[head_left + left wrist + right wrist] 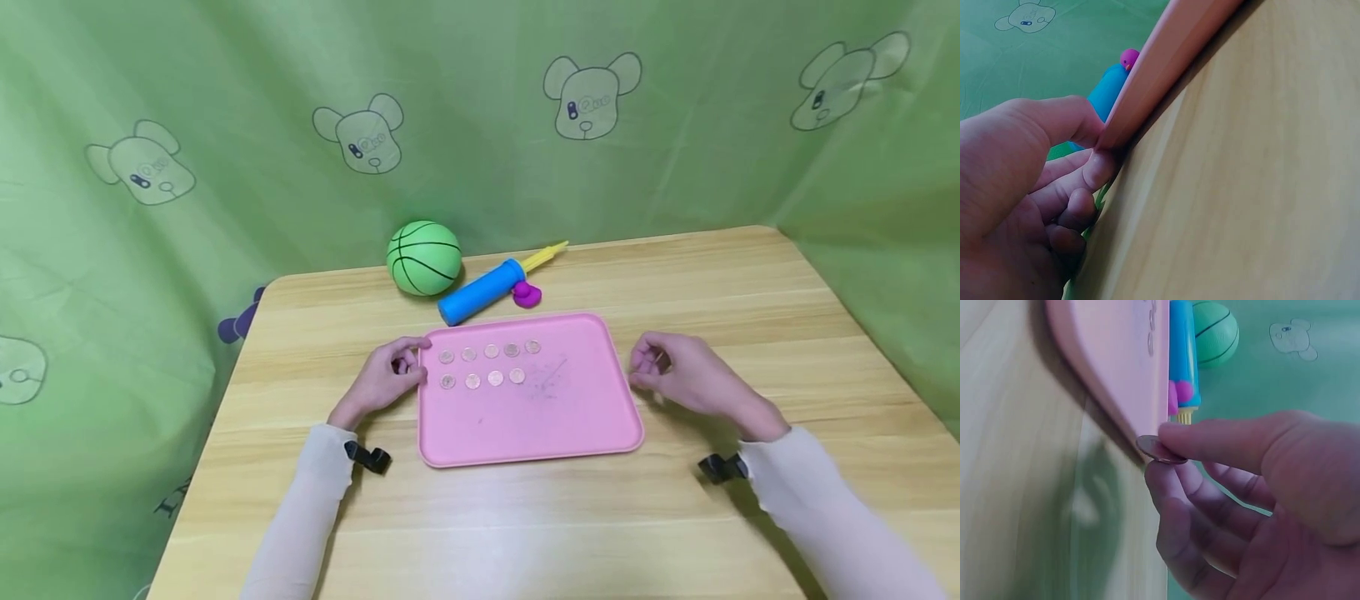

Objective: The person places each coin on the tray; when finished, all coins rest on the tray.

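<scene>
Two hands at a pink tray, a coin pinched in the right.

The right hand [686,375] sits just beside the right rim of the pink tray [540,433] on the wooden worktop [525,533], its fingers [1210,440] curled narrow and pinching a single coin [1159,450] between thumb and forefinger, close to the tray's edge. The left hand [386,379] holds the tray's left rim, thumb on top and fingers [1094,172] tucked against its underside. Nine coins [491,367] lie in two rows on the tray's far left part. Behind the tray lie a green ball [423,257], a blue pump [483,291] and a small magenta piece [527,294].
</scene>
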`<state>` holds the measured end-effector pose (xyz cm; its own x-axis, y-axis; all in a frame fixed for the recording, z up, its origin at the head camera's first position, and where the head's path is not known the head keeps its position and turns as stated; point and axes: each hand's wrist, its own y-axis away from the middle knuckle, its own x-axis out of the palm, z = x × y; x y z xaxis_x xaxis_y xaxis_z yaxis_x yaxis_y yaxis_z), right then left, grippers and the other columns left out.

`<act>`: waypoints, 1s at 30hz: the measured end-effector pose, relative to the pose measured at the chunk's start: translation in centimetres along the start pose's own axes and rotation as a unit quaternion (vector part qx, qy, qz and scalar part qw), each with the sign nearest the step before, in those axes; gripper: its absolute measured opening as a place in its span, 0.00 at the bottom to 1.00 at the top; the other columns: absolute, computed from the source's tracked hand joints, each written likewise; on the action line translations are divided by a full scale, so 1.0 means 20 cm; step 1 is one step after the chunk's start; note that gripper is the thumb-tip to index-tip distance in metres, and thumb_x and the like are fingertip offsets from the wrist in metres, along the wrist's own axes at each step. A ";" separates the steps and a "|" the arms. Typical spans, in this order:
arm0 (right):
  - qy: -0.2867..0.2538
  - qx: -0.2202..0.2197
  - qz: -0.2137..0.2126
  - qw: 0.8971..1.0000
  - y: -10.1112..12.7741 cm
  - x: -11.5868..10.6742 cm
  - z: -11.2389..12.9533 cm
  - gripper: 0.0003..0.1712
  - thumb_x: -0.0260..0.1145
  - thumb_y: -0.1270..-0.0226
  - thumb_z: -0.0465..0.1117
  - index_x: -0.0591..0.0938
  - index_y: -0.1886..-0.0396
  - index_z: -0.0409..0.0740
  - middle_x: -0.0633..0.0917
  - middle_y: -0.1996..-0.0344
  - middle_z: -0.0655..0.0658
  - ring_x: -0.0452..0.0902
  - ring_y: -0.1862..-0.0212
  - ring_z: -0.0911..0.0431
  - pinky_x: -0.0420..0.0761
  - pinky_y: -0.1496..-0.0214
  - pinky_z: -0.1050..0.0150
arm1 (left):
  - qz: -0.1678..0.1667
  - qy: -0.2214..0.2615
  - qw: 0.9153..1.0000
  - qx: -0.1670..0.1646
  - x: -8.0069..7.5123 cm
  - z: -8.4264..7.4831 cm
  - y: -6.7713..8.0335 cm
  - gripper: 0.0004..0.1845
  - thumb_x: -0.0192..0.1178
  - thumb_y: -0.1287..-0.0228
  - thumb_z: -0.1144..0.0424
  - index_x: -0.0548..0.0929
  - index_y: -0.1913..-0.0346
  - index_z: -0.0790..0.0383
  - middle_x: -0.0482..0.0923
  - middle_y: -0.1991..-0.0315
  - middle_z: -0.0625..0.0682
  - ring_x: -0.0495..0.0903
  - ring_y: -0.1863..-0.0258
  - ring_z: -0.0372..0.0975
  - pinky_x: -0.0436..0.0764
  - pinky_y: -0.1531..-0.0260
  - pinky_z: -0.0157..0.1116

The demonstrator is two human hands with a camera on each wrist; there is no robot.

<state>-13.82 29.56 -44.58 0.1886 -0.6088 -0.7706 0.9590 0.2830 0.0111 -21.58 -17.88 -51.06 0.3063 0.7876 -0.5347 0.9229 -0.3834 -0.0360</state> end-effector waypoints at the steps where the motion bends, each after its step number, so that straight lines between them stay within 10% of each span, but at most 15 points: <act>1: -0.004 0.000 -0.002 1.000 -0.01 0.01 0.01 0.09 0.79 0.34 0.33 0.85 0.60 0.44 0.88 0.66 0.48 0.81 0.63 0.57 0.83 0.61 0.68 | -0.001 0.000 1.000 -0.001 0.00 0.00 0.00 0.26 0.69 0.32 0.71 0.84 0.32 0.64 0.83 0.64 0.54 0.74 0.67 0.40 0.73 0.64 0.30; 12: -0.105 0.043 0.039 0.993 -0.14 0.12 0.13 0.13 0.80 0.35 0.35 0.85 0.55 0.40 0.90 0.63 0.42 0.86 0.62 0.50 0.87 0.66 0.62 | -0.001 -0.006 1.000 -0.006 0.00 0.00 0.00 0.26 0.69 0.32 0.70 0.83 0.31 0.63 0.83 0.64 0.53 0.74 0.67 0.40 0.73 0.64 0.30; 30: -0.085 0.036 0.058 0.994 -0.35 0.23 0.24 0.15 0.83 0.38 0.37 0.85 0.57 0.41 0.89 0.65 0.43 0.85 0.64 0.52 0.84 0.60 0.62 | 0.000 -0.007 1.000 -0.005 -0.01 -0.01 0.00 0.26 0.69 0.32 0.70 0.84 0.31 0.62 0.83 0.64 0.52 0.74 0.68 0.39 0.73 0.65 0.30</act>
<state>-18.67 21.24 -45.17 0.3264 -0.6935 -0.6423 0.9401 0.3091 0.1440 -21.51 -17.88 -50.83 0.3036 0.7803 -0.5467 0.9248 -0.3794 -0.0279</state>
